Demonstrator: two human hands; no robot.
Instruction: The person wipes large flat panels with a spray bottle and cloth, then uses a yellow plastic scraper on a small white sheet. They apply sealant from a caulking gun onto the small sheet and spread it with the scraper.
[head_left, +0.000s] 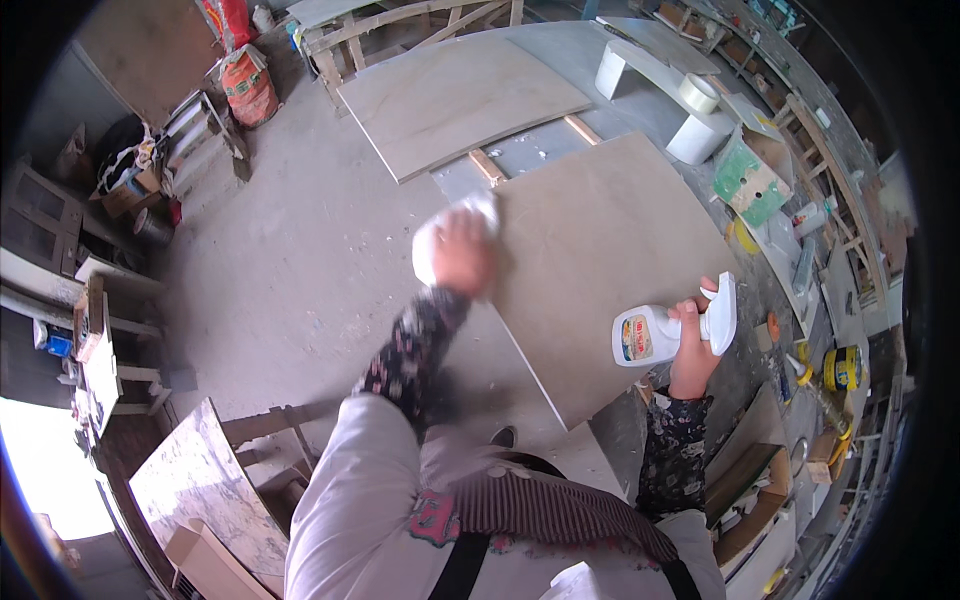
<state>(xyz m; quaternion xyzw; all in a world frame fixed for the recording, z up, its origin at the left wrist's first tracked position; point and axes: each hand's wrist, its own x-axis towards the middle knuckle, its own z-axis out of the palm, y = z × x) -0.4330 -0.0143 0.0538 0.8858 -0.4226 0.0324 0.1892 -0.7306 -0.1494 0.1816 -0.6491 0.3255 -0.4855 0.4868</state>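
A white spray bottle (645,337) with a coloured label is gripped round its neck by my right hand (690,350), tipped sideways over the right side of a beige stone-look slab (590,230). My left hand (464,255), smeared by motion, is on a white cloth (428,252) at the slab's left edge. Part of the cloth hangs out past that edge. How the left fingers bend is hard to make out, but the cloth is bunched under them. The slab lies flat, and its surface looks bare under both hands.
A second beige slab (460,95) lies farther off, with wooden strips (487,166) between the two. To the right stand a tape roll (698,94), a green-and-white box (750,178) and a yellow tin (842,368). A marbled panel (205,480) leans at lower left.
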